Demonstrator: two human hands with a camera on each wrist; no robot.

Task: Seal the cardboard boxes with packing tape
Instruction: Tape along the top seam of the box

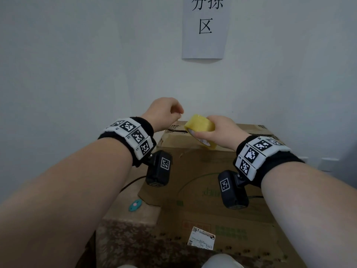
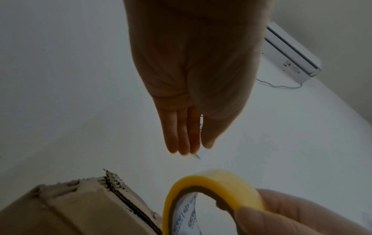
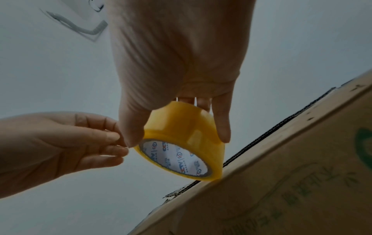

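A yellow roll of packing tape hangs just above the far top edge of a large brown cardboard box. My right hand grips the roll, thumb on one side and fingers over the top; the right wrist view shows the roll tilted, its lower rim touching the box's edge. My left hand is raised just left of the roll, fingertips pressed together. In the left wrist view those fingertips pinch a small clear tape end above the roll.
The box stands against a white wall on a speckled stone counter. A small teal round object lies on the counter left of the box. A shipping label is stuck on the box's near side. A paper sign hangs on the wall above.
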